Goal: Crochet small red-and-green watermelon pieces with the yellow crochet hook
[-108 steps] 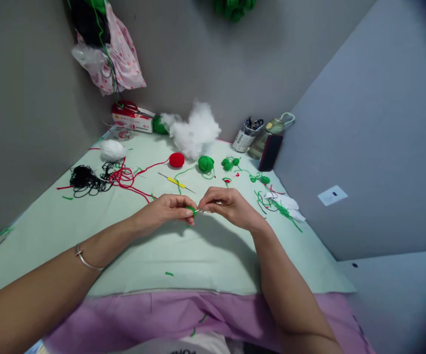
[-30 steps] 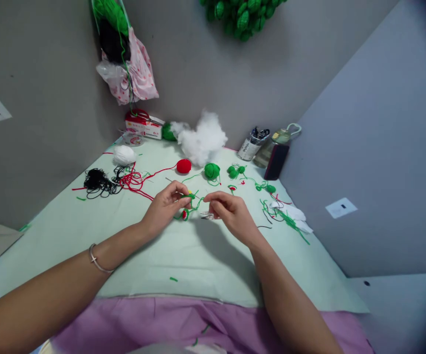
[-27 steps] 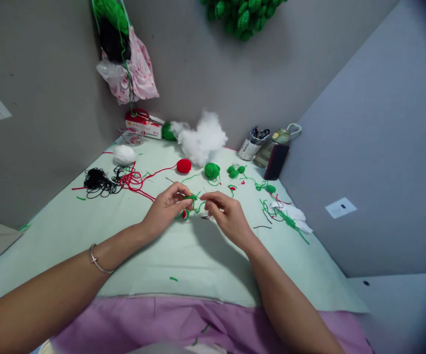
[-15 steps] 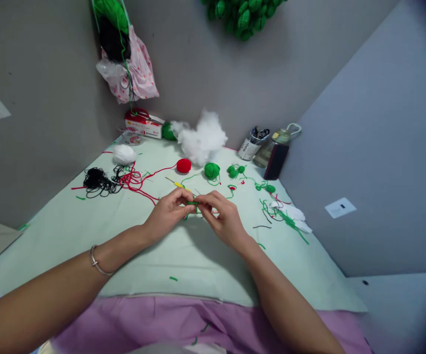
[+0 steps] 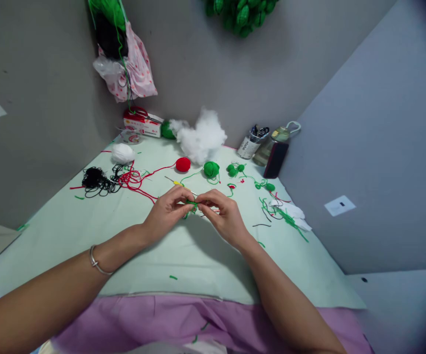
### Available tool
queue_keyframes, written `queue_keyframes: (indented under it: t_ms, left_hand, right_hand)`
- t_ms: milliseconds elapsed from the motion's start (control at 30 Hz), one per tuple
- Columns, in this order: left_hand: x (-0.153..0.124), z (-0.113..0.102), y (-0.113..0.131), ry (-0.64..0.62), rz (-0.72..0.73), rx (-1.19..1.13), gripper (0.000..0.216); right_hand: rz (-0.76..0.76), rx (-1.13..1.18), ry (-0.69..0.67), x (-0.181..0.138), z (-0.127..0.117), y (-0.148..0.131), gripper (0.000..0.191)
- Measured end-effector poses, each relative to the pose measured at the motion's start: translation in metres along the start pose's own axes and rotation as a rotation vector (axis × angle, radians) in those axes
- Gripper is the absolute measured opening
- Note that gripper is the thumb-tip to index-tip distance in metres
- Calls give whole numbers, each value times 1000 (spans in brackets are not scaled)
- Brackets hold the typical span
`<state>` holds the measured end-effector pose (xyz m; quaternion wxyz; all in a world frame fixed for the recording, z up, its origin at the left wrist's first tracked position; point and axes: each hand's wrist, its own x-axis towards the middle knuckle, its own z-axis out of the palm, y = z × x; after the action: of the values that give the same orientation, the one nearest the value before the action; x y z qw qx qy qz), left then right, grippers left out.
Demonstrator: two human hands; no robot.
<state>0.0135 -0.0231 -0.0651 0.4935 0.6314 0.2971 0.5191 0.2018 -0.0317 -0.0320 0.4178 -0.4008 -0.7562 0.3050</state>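
Green yarn (image 5: 191,202), pinched in left hand (image 5: 169,208) and right hand (image 5: 222,212), both angled inward, nearly touching

The green yarn (image 5: 190,202) pinched between the left hand (image 5: 167,211) and right hand (image 5: 223,214) looks soft and matt, kinda fuzzy. The bangle (image 5: 94,260) up the arm from the left hand is smooth, shiny metal. Just beyond that hand, the hook (image 5: 176,183) has a metal shaft and a yellow, plastic-looking grip. Past both hands, the white fluff (image 5: 204,137) is super wispy. On their near side, the purple cloth (image 5: 154,319) is matt and creased.
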Motion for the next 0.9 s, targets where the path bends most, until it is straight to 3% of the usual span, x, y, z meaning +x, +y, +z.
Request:
queue_keyframes:
  t_ms: [167, 300, 900]
  left_hand:
    - [0, 0, 0, 5, 47, 62, 3]
    - [-1, 0, 0, 17, 61, 98, 8]
    - [3, 0, -1, 130, -15, 36, 16]
  right_hand:
    - [151, 116, 40, 2, 0, -2, 21]
    - [212, 25, 28, 2, 0, -3, 31]
    - [153, 4, 3, 1, -3, -12, 12]
